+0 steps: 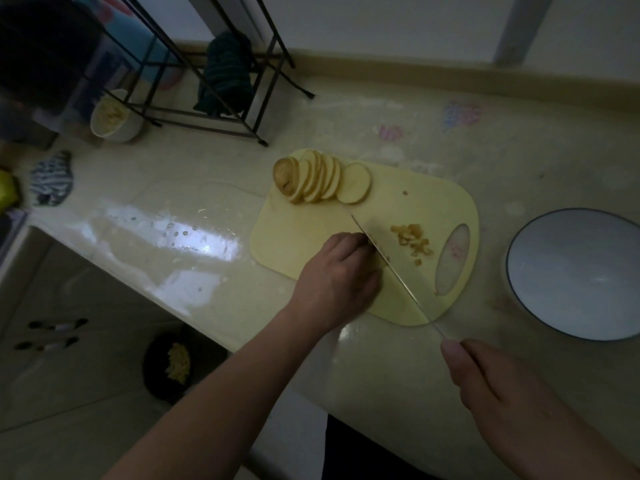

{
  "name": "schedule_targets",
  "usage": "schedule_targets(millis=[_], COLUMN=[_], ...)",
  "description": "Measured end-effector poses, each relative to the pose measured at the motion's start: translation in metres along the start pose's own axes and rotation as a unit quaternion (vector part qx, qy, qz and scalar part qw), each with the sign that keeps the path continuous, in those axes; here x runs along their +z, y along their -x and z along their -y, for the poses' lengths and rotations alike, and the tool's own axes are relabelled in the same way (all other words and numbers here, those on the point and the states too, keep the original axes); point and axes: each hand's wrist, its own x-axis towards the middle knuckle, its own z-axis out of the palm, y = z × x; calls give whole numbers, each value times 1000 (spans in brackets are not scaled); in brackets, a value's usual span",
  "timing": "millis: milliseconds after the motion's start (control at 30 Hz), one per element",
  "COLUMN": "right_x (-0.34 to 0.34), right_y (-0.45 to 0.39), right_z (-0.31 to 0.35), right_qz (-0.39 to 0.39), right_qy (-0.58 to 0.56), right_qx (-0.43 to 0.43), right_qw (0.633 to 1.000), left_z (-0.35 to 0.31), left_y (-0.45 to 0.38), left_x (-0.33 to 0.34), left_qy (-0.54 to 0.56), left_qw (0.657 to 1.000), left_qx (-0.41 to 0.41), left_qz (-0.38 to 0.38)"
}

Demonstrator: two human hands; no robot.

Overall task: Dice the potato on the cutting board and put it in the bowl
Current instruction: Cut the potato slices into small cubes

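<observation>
On the cutting board, few dice cut; slice row remains, bowl empty. Right hand clamps knife; left hand curled, hold unclear.

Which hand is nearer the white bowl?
Right. The right hand, holding the knife, sits below the bowl; the left hand is on the cutting board, farther left.

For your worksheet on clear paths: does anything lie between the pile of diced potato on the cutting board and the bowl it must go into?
Nothing visible does. Between the diced potato and the bowl lie only the cutting board and bare counter.
</observation>
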Motion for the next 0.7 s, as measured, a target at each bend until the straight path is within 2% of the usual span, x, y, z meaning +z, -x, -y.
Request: schedule_targets(millis=[267, 467, 700], right_x=[3, 9, -3], right_y=[-1, -26, -17], right_z=[-7, 8, -15], right_qz=[-2, 6, 1], right_qy=[36, 25, -53], right_qx=[4, -52, 0], right_qw=[999, 998, 999], left_z=[2, 5, 4], left_y=[0, -1, 1], left_x=[1, 0, 2], left_qy=[9, 11, 14], left_qw=[1000, 1000, 999], left_qx=[15, 26, 23], left_qz=[-1, -8, -32])
